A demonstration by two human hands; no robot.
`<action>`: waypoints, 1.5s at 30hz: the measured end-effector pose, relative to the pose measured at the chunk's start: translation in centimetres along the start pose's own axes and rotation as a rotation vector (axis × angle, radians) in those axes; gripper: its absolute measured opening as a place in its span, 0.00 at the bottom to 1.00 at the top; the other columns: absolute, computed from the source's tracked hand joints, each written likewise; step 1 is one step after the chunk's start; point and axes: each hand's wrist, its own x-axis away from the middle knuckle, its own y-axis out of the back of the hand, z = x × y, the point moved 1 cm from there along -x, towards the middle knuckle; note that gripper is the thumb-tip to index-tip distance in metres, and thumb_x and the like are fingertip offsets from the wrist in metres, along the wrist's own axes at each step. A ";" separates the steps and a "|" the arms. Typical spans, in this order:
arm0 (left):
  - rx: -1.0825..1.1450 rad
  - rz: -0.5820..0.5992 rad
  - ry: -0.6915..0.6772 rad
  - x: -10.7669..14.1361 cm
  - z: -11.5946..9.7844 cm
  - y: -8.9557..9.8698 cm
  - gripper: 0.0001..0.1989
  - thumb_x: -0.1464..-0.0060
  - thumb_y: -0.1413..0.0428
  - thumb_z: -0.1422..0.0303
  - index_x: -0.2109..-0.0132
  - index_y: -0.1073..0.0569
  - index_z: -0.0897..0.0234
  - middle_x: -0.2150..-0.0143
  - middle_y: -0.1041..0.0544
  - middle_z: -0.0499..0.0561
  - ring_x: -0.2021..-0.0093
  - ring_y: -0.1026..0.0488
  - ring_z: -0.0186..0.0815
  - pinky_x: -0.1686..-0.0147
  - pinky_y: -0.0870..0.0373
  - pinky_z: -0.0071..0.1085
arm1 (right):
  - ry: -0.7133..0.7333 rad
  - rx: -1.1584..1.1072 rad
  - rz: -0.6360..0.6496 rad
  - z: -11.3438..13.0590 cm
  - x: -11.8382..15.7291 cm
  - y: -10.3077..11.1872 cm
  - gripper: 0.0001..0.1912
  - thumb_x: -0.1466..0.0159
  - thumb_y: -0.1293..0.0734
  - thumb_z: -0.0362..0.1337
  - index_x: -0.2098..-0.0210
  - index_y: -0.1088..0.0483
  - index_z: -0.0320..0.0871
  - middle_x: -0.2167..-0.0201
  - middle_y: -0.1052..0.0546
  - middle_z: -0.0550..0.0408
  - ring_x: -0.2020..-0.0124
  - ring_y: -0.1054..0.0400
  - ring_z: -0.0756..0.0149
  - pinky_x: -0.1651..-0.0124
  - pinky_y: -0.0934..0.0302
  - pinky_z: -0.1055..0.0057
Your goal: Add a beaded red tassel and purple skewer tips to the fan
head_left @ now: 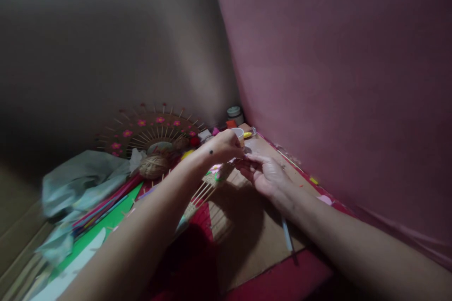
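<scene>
My left hand (226, 143) reaches over the work surface, bent at the wrist, its fingers closed in a pinch pointing down. Just to its right, my right hand (263, 174) is turned partly palm up, thumb and fingertips drawn together against the left fingertips. Whatever lies between them is too small and dim to make out. Below my left wrist is a craft piece of thin sticks wrapped in twine (205, 190), bearing a pink-and-white flower (214, 168) with green bits. A white cup-like container (240, 134) stands behind my left hand.
A brown cardboard sheet (243, 263) lies on red cloth (278, 282), with a pale translucent stick (287, 235) on it. A flower-decorated stick fan (155, 134), a twine ball (154, 167) and a crumpled pale bag (84, 178) sit left. A lidded jar (235, 114) stands in the corner; a pink wall (335, 80) borders the right.
</scene>
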 end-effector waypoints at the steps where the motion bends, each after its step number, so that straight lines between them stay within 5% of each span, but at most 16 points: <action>1: 0.007 0.004 -0.007 0.0 0.1 0.0 0.06 0.60 0.45 0.70 0.80 0.28 0.67 0.84 0.40 0.42 0.80 0.46 0.26 0.81 0.52 0.26 | 0.000 -0.027 -0.002 0.0 0.0 -0.1 0.09 0.47 0.37 0.25 0.68 0.27 0.38 0.72 0.22 0.50 0.69 0.27 0.67 0.65 0.31 0.71; 11: 0.068 0.030 -0.016 -0.3 0.5 0.2 0.06 0.59 0.46 0.72 0.78 0.27 0.68 0.84 0.38 0.43 0.81 0.45 0.25 0.80 0.49 0.26 | 0.014 -0.137 -0.007 -0.1 0.4 -0.7 0.09 0.45 0.37 0.22 0.70 0.28 0.40 0.74 0.24 0.56 0.72 0.29 0.73 0.64 0.31 0.75; 19: 0.010 -0.010 0.017 0.1 -0.8 -0.2 0.07 0.59 0.48 0.73 0.80 0.28 0.68 0.85 0.38 0.43 0.81 0.44 0.27 0.79 0.50 0.27 | 0.097 -0.039 0.000 -0.4 0.4 -0.6 0.05 0.44 0.34 0.29 0.75 0.33 0.40 0.82 0.28 0.59 0.82 0.35 0.76 0.78 0.40 0.79; 29: -0.008 -0.029 0.016 0.9 -1.7 -0.6 0.07 0.60 0.47 0.72 0.80 0.27 0.68 0.84 0.37 0.45 0.79 0.43 0.28 0.79 0.49 0.27 | 0.213 0.057 -0.025 -0.1 1.1 -1.0 0.09 0.41 0.37 0.29 0.78 0.37 0.40 0.89 0.33 0.60 0.88 0.41 0.75 0.83 0.49 0.78; 36: 0.048 -0.050 0.037 0.5 -1.0 -0.4 0.07 0.58 0.45 0.70 0.78 0.26 0.69 0.84 0.39 0.42 0.80 0.45 0.26 0.79 0.51 0.27 | 0.113 -0.023 0.013 0.0 0.6 -0.6 0.03 0.45 0.35 0.27 0.73 0.33 0.40 0.82 0.28 0.58 0.82 0.36 0.74 0.79 0.43 0.78; 45: 0.074 -0.067 0.094 0.7 -1.5 0.0 0.06 0.59 0.46 0.73 0.78 0.26 0.69 0.84 0.38 0.43 0.81 0.43 0.27 0.80 0.50 0.28 | 0.053 -0.135 0.047 0.1 0.5 -0.5 0.06 0.45 0.38 0.24 0.72 0.30 0.38 0.77 0.25 0.54 0.76 0.32 0.73 0.71 0.35 0.76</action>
